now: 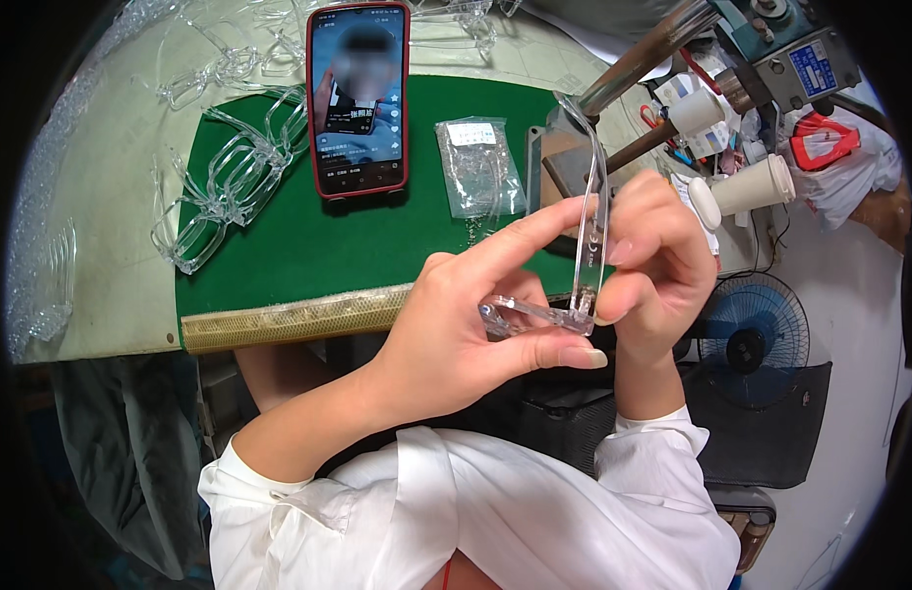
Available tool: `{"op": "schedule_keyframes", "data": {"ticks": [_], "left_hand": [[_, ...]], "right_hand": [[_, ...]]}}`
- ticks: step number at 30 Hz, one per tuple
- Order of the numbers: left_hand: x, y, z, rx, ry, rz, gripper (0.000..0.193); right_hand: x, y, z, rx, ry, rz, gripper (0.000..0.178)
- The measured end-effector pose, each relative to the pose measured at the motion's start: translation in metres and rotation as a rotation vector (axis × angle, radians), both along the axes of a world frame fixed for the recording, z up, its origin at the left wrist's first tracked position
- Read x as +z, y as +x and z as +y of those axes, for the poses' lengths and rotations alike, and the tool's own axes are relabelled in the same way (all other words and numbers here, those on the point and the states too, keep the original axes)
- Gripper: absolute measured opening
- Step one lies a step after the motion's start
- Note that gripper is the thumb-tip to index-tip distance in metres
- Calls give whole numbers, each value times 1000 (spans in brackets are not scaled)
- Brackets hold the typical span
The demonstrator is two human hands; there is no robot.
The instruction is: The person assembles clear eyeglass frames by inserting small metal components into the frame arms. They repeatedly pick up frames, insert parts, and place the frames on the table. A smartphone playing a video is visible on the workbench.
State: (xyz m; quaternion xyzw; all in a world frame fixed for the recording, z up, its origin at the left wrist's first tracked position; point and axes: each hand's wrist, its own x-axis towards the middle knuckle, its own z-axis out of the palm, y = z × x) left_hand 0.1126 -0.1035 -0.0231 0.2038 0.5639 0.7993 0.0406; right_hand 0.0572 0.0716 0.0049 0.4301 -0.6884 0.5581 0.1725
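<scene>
A clear plastic eyeglass frame (536, 315) lies in my left hand (441, 320), between its thumb below and its fingers above. One clear temple (590, 221) stands up from the frame's corner, and my left index finger reaches across to its side. My right hand (662, 261) is curled at the temple's right side. Its fingertips press on the temple, with the thumb low beside the hinge. Whether something small is also in the right fingers is hidden. Behind my hands, a small clear bag of tiny metal parts (478, 172) lies on the green mat (279, 285).
A phone in a red case (357, 108) stands on the mat, its screen lit. Several clear eyeglass frames (235, 182) are piled at the left. A metal press (770, 59) with a handle (756, 187) rises at the right. A blue fan (756, 339) sits below it.
</scene>
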Motion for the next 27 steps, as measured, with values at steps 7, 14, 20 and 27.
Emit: {"op": "schedule_keyframes", "data": {"ticks": [7,14,20,27], "left_hand": [[8,0,-8,-61,41,-61,82],[5,0,-7,-54,54,-94,78],[6,0,-10,-64,22,-100,82],[5,1,-10,-62,19,-94,82]], "right_hand": [[7,5,3,-179,211,487,69],[8,7,1,-312,314,646,68],[12,11,2,-392,411,754,78],[14,13,4,-386,440,762,76]]}}
